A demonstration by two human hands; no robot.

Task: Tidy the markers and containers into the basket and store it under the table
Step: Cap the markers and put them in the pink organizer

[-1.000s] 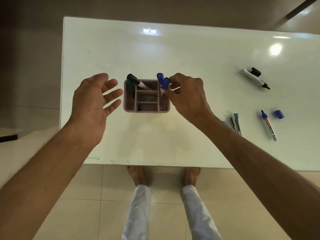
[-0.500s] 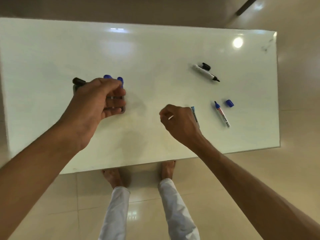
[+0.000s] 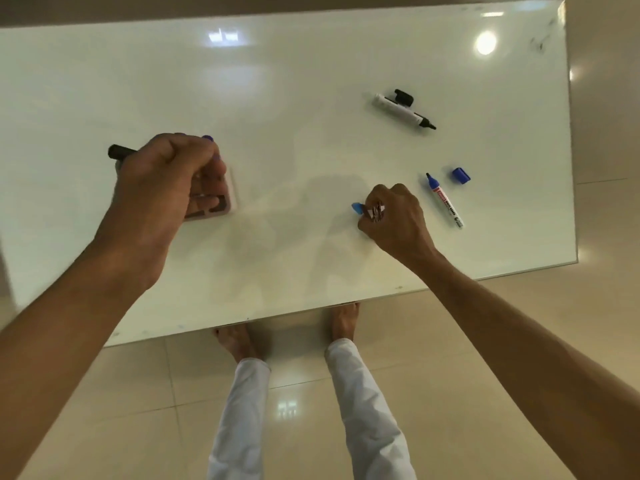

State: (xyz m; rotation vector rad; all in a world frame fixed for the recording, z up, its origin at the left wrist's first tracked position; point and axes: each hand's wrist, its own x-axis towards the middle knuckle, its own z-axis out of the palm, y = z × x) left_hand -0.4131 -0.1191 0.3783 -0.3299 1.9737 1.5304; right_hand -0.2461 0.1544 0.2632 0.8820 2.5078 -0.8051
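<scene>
On the left of the white table [image 3: 311,81] my left hand [image 3: 166,178] grips a pink divided basket [image 3: 225,199]. A black-capped marker [image 3: 119,152] and blue marker caps [image 3: 207,137] stick out past my fingers. My right hand [image 3: 394,216] is closed on thin grey pens [image 3: 377,211] near the table's middle right, and a light blue piece [image 3: 357,208] shows at my fingertips. An uncapped blue marker [image 3: 445,200] lies just right of that hand, with its blue cap [image 3: 461,175] beside it. Further back lies an uncapped black marker [image 3: 403,111] with its black cap [image 3: 404,97].
The table's front edge [image 3: 311,308] runs just above my bare feet [image 3: 341,322] and white trouser legs [image 3: 367,410]. Glossy beige floor tiles [image 3: 485,393] surround the table. The table's right edge [image 3: 571,133] is near the loose markers.
My left hand has closed on the basket. My right hand left the blue marker in the basket, moved right, and closed on the grey pens. The view has shifted right.
</scene>
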